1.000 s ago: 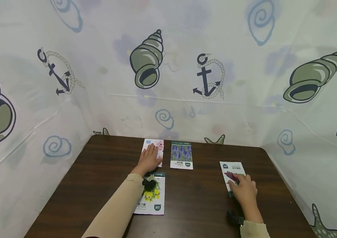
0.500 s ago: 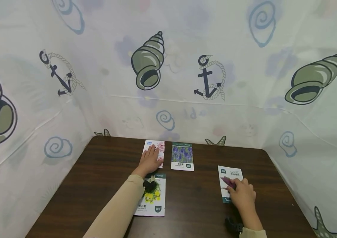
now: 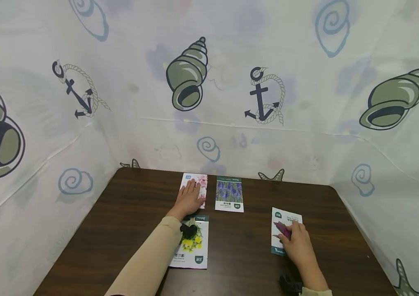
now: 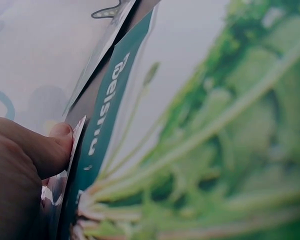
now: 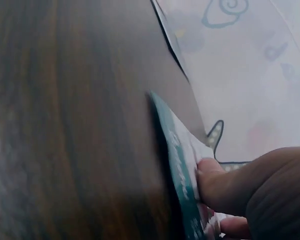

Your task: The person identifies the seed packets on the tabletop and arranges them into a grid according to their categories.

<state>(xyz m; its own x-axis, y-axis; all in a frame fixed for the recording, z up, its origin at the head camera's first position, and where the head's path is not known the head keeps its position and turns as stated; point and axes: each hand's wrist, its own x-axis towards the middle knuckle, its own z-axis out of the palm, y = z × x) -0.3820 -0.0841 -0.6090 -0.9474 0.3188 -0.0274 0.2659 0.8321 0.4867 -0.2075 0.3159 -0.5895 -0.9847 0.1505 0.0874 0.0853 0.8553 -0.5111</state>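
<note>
My left hand (image 3: 187, 200) rests with fingers extended on a seed packet with pink blossoms (image 3: 203, 181) near the table's far edge. Just below that packet, partly under the left forearm, lies a larger seed packet with yellow flowers (image 3: 194, 246); its green band and stems fill much of the left wrist view. At the right, my right hand (image 3: 298, 244) holds a seed packet with a purple vegetable picture (image 3: 277, 213) by its right side, thumb and fingers curled on it. In the right wrist view the thumb presses that packet (image 5: 177, 145), whose edge looks slightly raised.
A seed packet with purple flower spikes (image 3: 229, 193) lies beside the blossom packet. The dark wooden table (image 3: 246, 250) meets a white printed cloth (image 3: 231, 144) behind and on both sides.
The right hand has drawn the purple vegetable packet slightly nearer and turned it straighter. The left hand stays on the blossom packet. The head view has shifted a little.
</note>
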